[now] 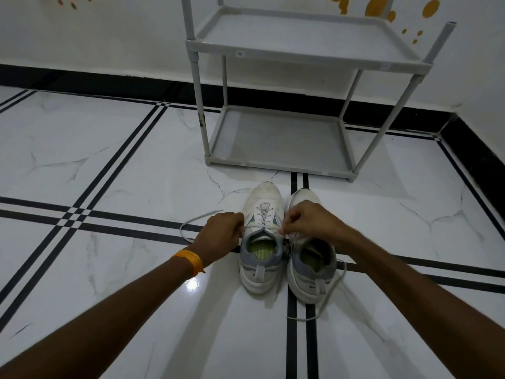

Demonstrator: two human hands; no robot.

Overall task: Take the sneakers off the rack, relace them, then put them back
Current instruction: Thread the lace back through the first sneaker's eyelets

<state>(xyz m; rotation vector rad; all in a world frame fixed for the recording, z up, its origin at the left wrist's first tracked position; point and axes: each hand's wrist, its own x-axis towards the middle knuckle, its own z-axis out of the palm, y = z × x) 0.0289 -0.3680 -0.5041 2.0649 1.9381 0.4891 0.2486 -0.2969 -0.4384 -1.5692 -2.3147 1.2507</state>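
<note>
- Rack (pixel 306 54): grey, two shelves, standing against the wall.
- Sneakers: left sneaker (pixel 263 236) and right sneaker (pixel 311 258) side by side on the floor, just before the rack.
- Left hand (pixel 222 232), right hand (pixel 307 218): each pinching the left sneaker's lace (pixel 191 222).

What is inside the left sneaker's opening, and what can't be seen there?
Inside the white-and-grey left sneaker, a yellow-green insole shows at the heel, ringed by grey collar padding. Nothing else lies on it. The toe end of the interior is hidden under the tongue and white laces.
</note>
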